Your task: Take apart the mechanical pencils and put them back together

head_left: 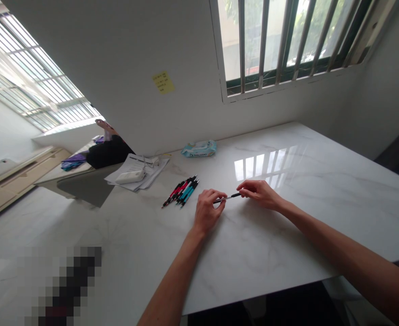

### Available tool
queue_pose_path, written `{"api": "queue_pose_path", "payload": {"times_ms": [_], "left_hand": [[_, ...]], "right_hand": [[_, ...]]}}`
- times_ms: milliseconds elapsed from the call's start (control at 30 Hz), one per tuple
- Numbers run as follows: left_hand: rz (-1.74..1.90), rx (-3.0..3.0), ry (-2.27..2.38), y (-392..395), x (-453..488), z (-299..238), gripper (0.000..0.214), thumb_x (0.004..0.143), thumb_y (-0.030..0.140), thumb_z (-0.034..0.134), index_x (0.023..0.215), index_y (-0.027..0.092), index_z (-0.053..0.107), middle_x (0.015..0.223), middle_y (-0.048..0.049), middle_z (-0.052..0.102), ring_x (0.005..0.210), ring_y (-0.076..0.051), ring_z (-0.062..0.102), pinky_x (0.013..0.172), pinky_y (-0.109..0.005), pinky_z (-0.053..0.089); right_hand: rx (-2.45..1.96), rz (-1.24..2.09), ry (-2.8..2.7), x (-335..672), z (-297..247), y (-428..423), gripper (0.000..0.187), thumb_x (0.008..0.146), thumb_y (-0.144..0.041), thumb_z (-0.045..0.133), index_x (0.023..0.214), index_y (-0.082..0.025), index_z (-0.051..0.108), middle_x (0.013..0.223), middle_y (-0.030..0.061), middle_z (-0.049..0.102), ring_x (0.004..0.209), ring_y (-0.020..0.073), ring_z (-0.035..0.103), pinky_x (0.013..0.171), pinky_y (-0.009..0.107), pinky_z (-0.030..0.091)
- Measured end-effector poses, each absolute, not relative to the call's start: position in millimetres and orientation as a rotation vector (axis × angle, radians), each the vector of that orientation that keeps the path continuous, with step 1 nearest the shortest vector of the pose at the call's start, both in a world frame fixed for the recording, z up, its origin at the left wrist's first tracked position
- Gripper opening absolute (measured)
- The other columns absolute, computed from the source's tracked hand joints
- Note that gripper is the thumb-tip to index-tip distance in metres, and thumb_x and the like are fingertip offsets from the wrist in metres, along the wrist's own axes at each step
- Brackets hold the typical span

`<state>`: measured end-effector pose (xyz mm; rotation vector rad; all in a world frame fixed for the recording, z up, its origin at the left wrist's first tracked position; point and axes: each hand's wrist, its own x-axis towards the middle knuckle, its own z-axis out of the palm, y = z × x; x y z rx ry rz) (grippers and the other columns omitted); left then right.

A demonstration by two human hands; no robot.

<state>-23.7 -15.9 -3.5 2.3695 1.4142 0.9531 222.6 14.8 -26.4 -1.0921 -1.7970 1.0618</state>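
Observation:
A slim pen (229, 197) with a pale middle and black parts is held level just over the tabletop between my two hands. My left hand (209, 209) pinches its left part between thumb and fingers. The black right end (235, 195) sits in the fingertips of my right hand (258, 194). Whether the black end is joined to the rest or drawn partly off is too small to tell. Left of my left hand lies a bunch of pens (181, 191) in black, red and blue, side by side and slanting.
A blue pack of wipes (199, 148) lies by the wall. Papers (159, 168) with a white device (130, 176) on top lie at the left. The glossy marble-patterned table (270, 253) ends at a front edge close to me. A yellow note (163, 82) is on the wall.

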Motion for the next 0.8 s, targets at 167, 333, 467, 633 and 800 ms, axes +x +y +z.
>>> {"api": "queue_pose_path", "payload": {"times_ms": [167,333,467,633,800], "left_hand": [[0.963,2.372,1.423,-15.1,-23.7,-3.7,0.014,0.089,0.015,0.069,0.096,0.026,0.073,0.097,-0.0016,0.074,0.099,-0.023,0.063,0.094,-0.039,0.045],[0.971,2.386,1.419,-15.6,-24.5,-3.6,0.014,0.089,0.015,0.068,0.096,0.026,0.073,0.095,-0.0015,0.074,0.097,-0.022,0.063,0.093,-0.038,0.045],[0.971,2.395,1.412,-16.5,-24.1,-3.7,0.014,0.090,0.015,0.068,0.097,0.027,0.073,0.096,-0.0013,0.073,0.097,-0.022,0.062,0.094,-0.038,0.045],[0.982,2.401,1.400,-17.2,-23.7,-4.3,0.015,0.090,0.014,0.068,0.097,0.027,0.073,0.095,-0.0004,0.072,0.097,-0.021,0.062,0.094,-0.038,0.044],[0.962,2.406,1.410,-17.5,-23.2,-2.9,0.014,0.092,0.016,0.067,0.097,0.027,0.073,0.096,-0.0015,0.072,0.098,-0.022,0.063,0.095,-0.038,0.044]], "right_hand": [[-1.041,1.106,-1.777,222.7,-24.3,14.7,0.022,0.086,-0.038,0.072,0.102,-0.022,0.073,0.089,0.0036,0.074,0.079,0.0184,0.068,0.075,0.032,0.054],[-1.135,1.112,-1.848,223.9,-23.2,14.3,0.027,0.093,-0.046,0.064,0.091,-0.021,0.074,0.076,0.0023,0.072,0.063,0.0149,0.058,0.059,0.028,0.042],[-1.092,1.137,-1.847,224.4,-24.0,13.2,0.029,0.090,-0.046,0.068,0.106,-0.022,0.071,0.076,0.0012,0.072,0.064,0.0154,0.059,0.060,0.028,0.042],[-1.114,1.151,-1.866,224.1,-22.7,12.1,0.029,0.096,-0.047,0.060,0.090,-0.020,0.072,0.078,0.0042,0.074,0.069,0.0170,0.062,0.064,0.029,0.045],[-1.068,1.185,-1.850,225.5,-18.8,12.3,0.027,0.090,-0.045,0.069,0.104,-0.021,0.069,0.081,0.0030,0.075,0.070,0.0174,0.064,0.064,0.029,0.046]]}}
